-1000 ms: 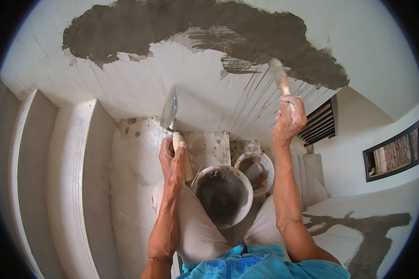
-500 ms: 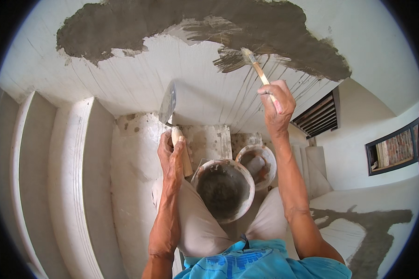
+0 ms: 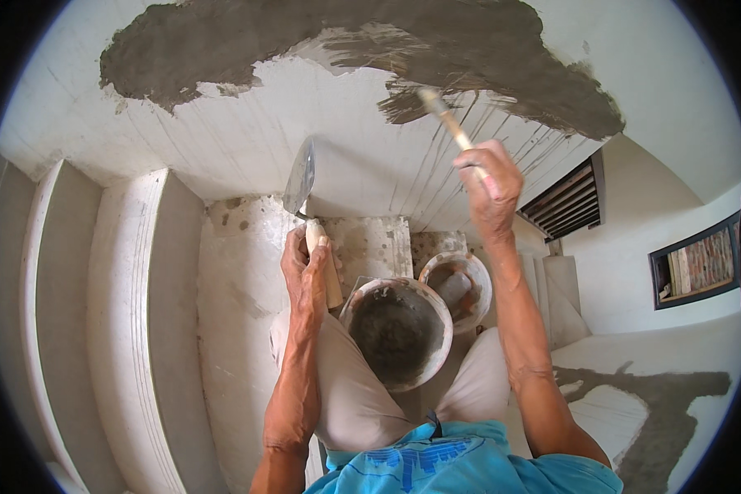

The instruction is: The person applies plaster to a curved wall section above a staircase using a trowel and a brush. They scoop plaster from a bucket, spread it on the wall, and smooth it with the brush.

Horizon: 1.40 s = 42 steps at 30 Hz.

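Observation:
My right hand point(image 3: 490, 183) is raised and grips the wooden handle of a brush point(image 3: 443, 114), whose tip touches the lower edge of a wide grey mortar patch point(image 3: 403, 41) on the white grooved wall point(image 3: 247, 140). My left hand point(image 3: 306, 267) holds a steel trowel point(image 3: 300, 177) by its pale handle, blade pointing up, close to the wall. Between my knees sits a round bucket point(image 3: 397, 331) with dark grey mortar inside.
A second, smaller pail point(image 3: 457, 284) stands just behind the bucket. White stair steps point(image 3: 123, 272) run down on the left. A dark slatted vent point(image 3: 568, 202) and a dark-framed opening point(image 3: 698, 262) lie on the right. A grey mortar smear point(image 3: 659, 407) marks the lower right surface.
My right hand has carried the brush leftward along the lower edge of the mortar patch. The left hand and trowel have stayed almost still.

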Each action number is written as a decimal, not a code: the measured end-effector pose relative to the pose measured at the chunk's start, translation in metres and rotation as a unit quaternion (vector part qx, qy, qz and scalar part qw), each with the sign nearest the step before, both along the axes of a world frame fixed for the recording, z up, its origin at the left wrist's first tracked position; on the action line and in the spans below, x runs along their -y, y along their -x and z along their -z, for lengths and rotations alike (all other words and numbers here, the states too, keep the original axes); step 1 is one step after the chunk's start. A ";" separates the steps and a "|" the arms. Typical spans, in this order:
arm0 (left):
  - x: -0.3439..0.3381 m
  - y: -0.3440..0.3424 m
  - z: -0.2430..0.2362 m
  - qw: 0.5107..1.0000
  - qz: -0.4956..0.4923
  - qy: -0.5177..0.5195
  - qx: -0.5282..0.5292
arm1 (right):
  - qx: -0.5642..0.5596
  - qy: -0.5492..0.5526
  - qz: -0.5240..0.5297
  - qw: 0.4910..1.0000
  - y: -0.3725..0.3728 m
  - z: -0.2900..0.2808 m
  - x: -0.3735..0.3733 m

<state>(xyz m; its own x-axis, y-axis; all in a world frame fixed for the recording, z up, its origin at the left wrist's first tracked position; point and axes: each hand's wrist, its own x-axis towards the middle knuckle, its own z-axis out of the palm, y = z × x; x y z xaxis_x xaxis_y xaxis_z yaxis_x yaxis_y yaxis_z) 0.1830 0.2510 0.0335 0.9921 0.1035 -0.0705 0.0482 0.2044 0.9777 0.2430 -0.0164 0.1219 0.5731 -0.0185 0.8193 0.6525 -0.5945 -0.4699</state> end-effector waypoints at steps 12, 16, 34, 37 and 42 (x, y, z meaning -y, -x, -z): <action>-0.003 -0.005 0.023 0.999 -0.021 -0.022 0.019 | -0.026 -0.007 -0.005 1.000 0.002 0.000 -0.009; -0.003 -0.005 0.018 0.999 -0.015 -0.018 0.027 | -0.078 0.049 -0.027 0.995 -0.004 -0.003 -0.004; 0.001 -0.001 0.001 0.998 -0.060 0.025 0.005 | 0.004 -0.098 0.073 0.993 0.006 -0.011 0.033; 0.001 -0.002 0.003 0.998 -0.061 0.019 0.009 | -0.005 -0.059 0.059 0.996 0.016 -0.012 0.028; 0.002 -0.003 0.004 0.999 -0.044 0.001 0.009 | -0.091 -0.139 -0.065 0.984 -0.007 0.003 -0.006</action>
<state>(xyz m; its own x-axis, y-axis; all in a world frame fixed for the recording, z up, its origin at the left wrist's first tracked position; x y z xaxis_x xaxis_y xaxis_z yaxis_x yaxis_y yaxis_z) 0.1859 0.2491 0.0296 0.9804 0.1900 -0.0525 0.0120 0.2082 0.9780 0.2504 -0.0101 0.1189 0.7222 -0.1433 0.6767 0.6050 -0.3435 -0.7184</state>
